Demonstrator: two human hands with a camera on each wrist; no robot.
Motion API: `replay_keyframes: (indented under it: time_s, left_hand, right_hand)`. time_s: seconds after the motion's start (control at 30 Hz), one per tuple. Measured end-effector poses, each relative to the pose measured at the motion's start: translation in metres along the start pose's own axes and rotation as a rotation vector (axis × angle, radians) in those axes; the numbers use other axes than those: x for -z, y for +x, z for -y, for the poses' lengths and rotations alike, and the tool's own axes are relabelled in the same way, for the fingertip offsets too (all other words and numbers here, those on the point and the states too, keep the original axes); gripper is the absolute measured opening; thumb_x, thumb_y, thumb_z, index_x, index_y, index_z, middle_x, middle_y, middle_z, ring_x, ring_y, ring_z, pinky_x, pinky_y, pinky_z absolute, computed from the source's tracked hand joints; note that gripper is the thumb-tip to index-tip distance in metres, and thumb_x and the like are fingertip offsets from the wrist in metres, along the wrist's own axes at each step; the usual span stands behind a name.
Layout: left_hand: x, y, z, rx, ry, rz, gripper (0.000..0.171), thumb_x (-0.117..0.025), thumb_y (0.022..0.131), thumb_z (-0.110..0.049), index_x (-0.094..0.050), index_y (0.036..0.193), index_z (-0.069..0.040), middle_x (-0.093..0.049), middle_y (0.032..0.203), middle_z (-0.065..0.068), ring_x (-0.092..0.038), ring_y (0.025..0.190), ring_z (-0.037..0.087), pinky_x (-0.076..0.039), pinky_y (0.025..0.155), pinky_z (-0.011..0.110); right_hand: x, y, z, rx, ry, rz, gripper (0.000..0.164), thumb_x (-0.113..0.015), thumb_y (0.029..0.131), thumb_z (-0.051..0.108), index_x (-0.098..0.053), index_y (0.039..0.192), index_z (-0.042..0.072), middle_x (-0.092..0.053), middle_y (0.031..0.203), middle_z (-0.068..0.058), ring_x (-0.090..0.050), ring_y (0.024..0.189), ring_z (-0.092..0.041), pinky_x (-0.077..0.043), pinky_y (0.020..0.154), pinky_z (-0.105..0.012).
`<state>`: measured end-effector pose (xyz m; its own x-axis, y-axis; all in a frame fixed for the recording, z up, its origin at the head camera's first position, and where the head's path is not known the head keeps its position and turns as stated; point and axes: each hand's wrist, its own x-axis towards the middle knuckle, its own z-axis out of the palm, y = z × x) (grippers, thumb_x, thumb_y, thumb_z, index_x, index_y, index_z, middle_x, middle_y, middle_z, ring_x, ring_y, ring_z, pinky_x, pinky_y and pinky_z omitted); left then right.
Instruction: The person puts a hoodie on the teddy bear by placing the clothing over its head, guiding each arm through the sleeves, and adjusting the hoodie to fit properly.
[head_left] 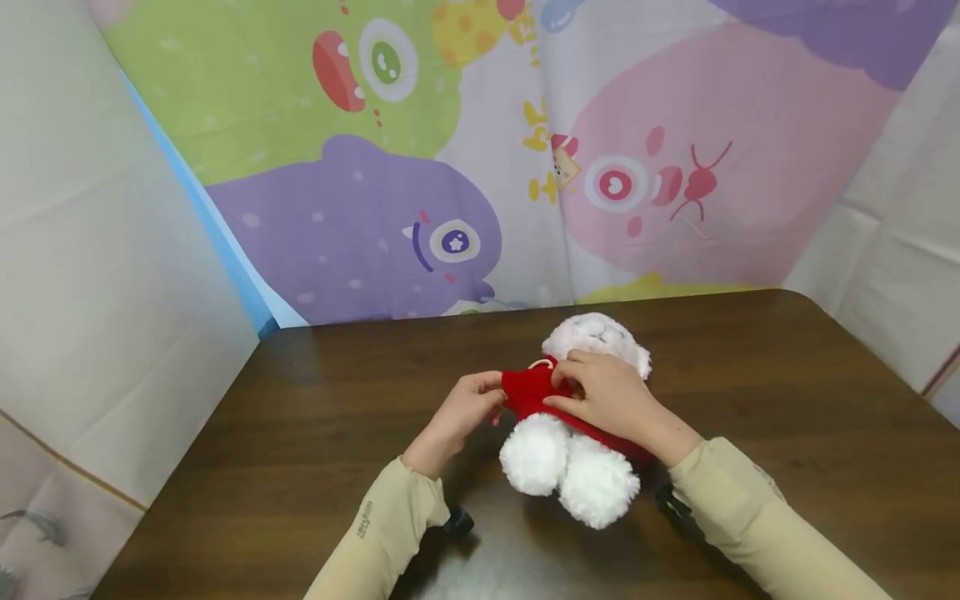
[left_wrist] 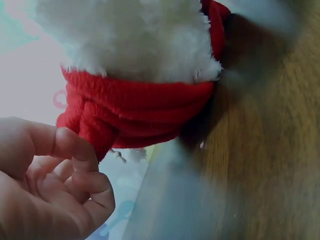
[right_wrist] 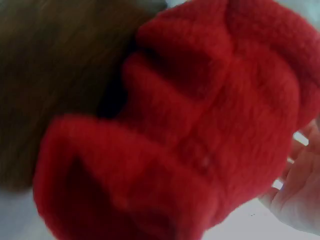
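Observation:
A white fluffy stuffed animal [head_left: 600,481] lies on its back on the table, legs toward me and head away. It has a red top [head_left: 528,390] with a white cord at the neck. My left hand [head_left: 467,410] pinches the top's sleeve end on the left side; in the left wrist view thumb and finger meet at the red cloth [left_wrist: 145,112]. My right hand [head_left: 606,392] lies across the chest, its curled fingers gripping the top near the neck. In the right wrist view, a red sleeve [right_wrist: 125,180] with an open end hangs in front, and fingers show at the right edge.
The dark wooden table [head_left: 337,400] reaches back to a curtain [head_left: 517,250] printed with cartoon monsters. Pale cloth [head_left: 97,233] hangs along the left side, with more on the right. Dark straps show at both wrists.

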<state>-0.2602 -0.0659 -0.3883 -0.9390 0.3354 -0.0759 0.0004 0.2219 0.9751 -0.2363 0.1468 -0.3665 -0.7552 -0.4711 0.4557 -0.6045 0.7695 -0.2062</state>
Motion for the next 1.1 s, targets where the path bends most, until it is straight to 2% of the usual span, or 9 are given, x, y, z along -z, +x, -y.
replay_keyframes:
  time_s: [0.13, 0.27, 0.4, 0.53, 0.67, 0.8, 0.97, 1.03, 1.1]
  left_hand:
    - [-0.003, -0.001, 0.003, -0.030, -0.007, 0.017, 0.023, -0.052, 0.088, -0.008, -0.061, 0.108, -0.001, -0.064, 0.076, 0.006, -0.053, 0.048, 0.013, -0.045, 0.054, 0.025]
    - [-0.006, -0.001, 0.005, -0.018, -0.036, -0.062, 0.023, -0.047, 0.089, -0.006, -0.062, 0.106, 0.002, -0.059, 0.067, 0.003, -0.050, 0.041, 0.012, -0.043, 0.049, 0.022]
    - [-0.010, -0.002, 0.006, -0.009, -0.012, -0.122, 0.021, -0.053, 0.085, -0.008, -0.064, 0.100, 0.003, -0.059, 0.063, 0.002, -0.044, 0.039, 0.012, -0.043, 0.044, 0.022]
    - [-0.013, -0.003, 0.001, 0.006, 0.044, -0.140, 0.019, -0.060, 0.082, -0.014, -0.067, 0.089, 0.002, -0.063, 0.068, 0.005, -0.048, 0.043, 0.013, -0.047, 0.051, 0.024]
    - [-0.017, -0.006, -0.002, 0.031, 0.056, -0.109, 0.021, -0.060, 0.082, -0.014, -0.066, 0.086, 0.005, -0.063, 0.070, 0.007, -0.053, 0.048, 0.013, -0.051, 0.061, 0.027]
    - [-0.019, -0.009, -0.007, 0.044, 0.061, -0.066, 0.021, -0.058, 0.080, -0.012, -0.063, 0.089, 0.006, -0.061, 0.069, 0.005, -0.052, 0.049, 0.013, -0.050, 0.061, 0.026]
    - [-0.022, -0.010, -0.012, 0.036, 0.062, -0.112, 0.017, -0.057, 0.077, -0.009, -0.058, 0.088, 0.004, -0.057, 0.067, 0.002, -0.047, 0.057, 0.012, -0.042, 0.059, 0.023]
    - [-0.022, -0.009, -0.012, 0.039, 0.041, -0.136, 0.018, -0.056, 0.076, -0.009, -0.056, 0.089, 0.003, -0.055, 0.067, 0.000, -0.046, 0.063, 0.013, -0.040, 0.060, 0.023]
    - [-0.019, -0.007, -0.012, 0.055, -0.002, -0.149, 0.017, -0.055, 0.076, -0.009, -0.054, 0.089, 0.001, -0.051, 0.065, -0.002, -0.044, 0.061, 0.012, -0.039, 0.060, 0.023]
  right_hand:
    - [-0.005, -0.002, 0.004, 0.024, 0.031, -0.027, 0.015, -0.075, 0.073, 0.028, -0.067, 0.080, 0.017, -0.056, 0.074, 0.005, -0.048, 0.066, -0.009, -0.042, 0.060, -0.023]
    - [-0.012, -0.006, 0.006, 0.047, 0.060, -0.074, 0.010, -0.074, 0.073, 0.022, -0.067, 0.078, 0.017, -0.053, 0.068, 0.006, -0.044, 0.065, -0.009, -0.038, 0.061, -0.024]
    - [-0.015, -0.009, 0.008, 0.011, 0.074, -0.102, 0.010, -0.073, 0.074, 0.021, -0.063, 0.073, 0.018, -0.046, 0.062, 0.009, -0.039, 0.061, -0.007, -0.034, 0.058, -0.023]
    - [-0.015, -0.010, 0.012, -0.019, 0.064, -0.124, 0.014, -0.074, 0.073, 0.021, -0.061, 0.070, 0.017, -0.044, 0.060, 0.009, -0.038, 0.060, -0.008, -0.033, 0.056, -0.023]
    - [-0.013, -0.010, 0.015, 0.032, -0.029, -0.077, 0.014, -0.073, 0.073, 0.026, -0.061, 0.075, 0.019, -0.054, 0.069, 0.006, -0.046, 0.065, -0.012, -0.035, 0.059, -0.025]
    - [-0.011, -0.011, 0.018, 0.066, -0.104, -0.014, 0.016, -0.072, 0.075, 0.031, -0.061, 0.081, 0.021, -0.056, 0.078, 0.005, -0.048, 0.071, -0.013, -0.034, 0.063, -0.026]
    - [-0.009, -0.010, 0.020, 0.071, -0.107, -0.011, 0.015, -0.070, 0.077, 0.029, -0.059, 0.081, 0.020, -0.055, 0.078, 0.006, -0.049, 0.072, -0.013, -0.033, 0.065, -0.027]
    - [-0.007, -0.010, 0.020, 0.082, -0.106, -0.016, 0.015, -0.069, 0.078, 0.026, -0.058, 0.082, 0.017, -0.056, 0.078, 0.005, -0.051, 0.074, -0.014, -0.035, 0.067, -0.028]
    - [-0.003, -0.010, 0.016, 0.088, -0.103, -0.021, 0.015, -0.068, 0.079, 0.023, -0.056, 0.082, 0.015, -0.056, 0.078, 0.003, -0.052, 0.076, -0.015, -0.038, 0.070, -0.031]
